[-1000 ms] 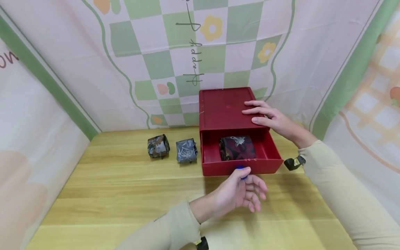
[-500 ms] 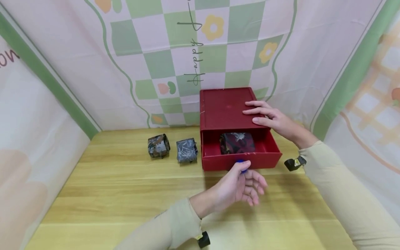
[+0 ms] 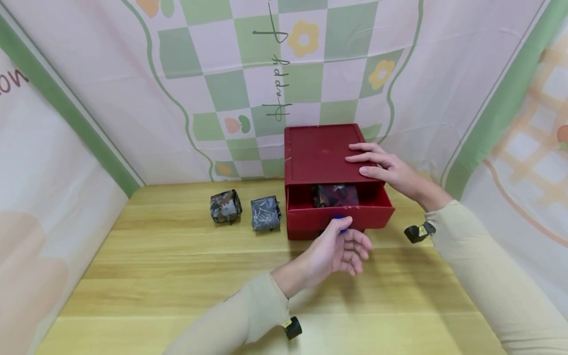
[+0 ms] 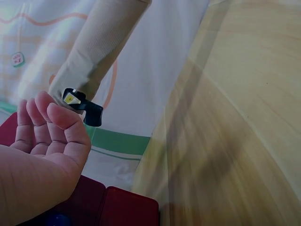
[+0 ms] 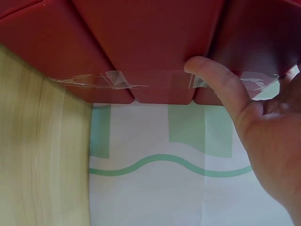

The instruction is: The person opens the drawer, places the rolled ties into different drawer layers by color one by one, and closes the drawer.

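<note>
A dark red plastic drawer box (image 3: pixel 320 155) stands against the back cloth, its upper drawer (image 3: pixel 374 218) pulled partway out and tilted slightly down. Inside the drawer lies a rolled dark red and black patterned cloth (image 3: pixel 337 195), possibly a necktie. My left hand (image 3: pixel 326 256) presses its thumb against the front at the blue knob (image 4: pixel 57 220); its other fingers are loosely bent in the air. On the box's top right edge rests my right hand (image 3: pixel 390 170), fingers extended over the top. The right wrist view shows its thumb (image 5: pixel 218 82) flat on the red side wall.
Two rolled cloths, a brown-grey one (image 3: pixel 225 207) and a grey one with pale line patterns (image 3: pixel 265 213), sit left of the box on the wooden table (image 3: pixel 168 276). Printed cloth walls (image 3: pixel 248 74) enclose the back and sides.
The drawer has slid backward into the box, with my left hand moving along with it. Less of the rolled cloth inside shows. My right hand stays on the box top.
</note>
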`<state>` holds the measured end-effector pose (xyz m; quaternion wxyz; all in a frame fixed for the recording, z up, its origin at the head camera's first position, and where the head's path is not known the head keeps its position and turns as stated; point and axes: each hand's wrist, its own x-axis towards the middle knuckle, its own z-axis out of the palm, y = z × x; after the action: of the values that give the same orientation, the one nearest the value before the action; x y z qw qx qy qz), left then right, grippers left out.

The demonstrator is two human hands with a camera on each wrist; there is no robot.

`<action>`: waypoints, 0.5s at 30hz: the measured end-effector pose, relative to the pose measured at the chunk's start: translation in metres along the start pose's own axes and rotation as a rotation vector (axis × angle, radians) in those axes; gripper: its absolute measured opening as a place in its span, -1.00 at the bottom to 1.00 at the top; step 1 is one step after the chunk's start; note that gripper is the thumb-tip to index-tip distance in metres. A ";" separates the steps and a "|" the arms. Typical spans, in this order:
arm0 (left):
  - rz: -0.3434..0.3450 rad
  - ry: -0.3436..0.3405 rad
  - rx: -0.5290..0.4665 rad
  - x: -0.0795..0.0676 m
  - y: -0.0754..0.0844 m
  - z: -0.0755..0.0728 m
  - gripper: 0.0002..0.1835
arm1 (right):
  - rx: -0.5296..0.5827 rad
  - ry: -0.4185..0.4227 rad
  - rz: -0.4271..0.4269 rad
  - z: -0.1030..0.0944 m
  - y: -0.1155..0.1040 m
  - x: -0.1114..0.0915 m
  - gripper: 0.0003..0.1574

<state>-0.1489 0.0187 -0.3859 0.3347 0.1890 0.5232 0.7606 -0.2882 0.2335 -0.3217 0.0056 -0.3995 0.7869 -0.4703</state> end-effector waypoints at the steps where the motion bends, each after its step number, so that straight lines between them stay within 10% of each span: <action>1: -0.001 0.004 0.000 0.001 0.001 -0.001 -0.31 | -0.002 0.001 0.000 0.000 0.000 0.000 -0.57; 15: 0.032 0.046 0.035 0.015 0.005 -0.011 -0.29 | -0.009 0.002 -0.014 0.000 0.000 0.000 -0.57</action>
<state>-0.1678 0.0204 -0.3869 0.3072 0.1857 0.5408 0.7607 -0.2887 0.2333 -0.3220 -0.0003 -0.4045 0.7863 -0.4670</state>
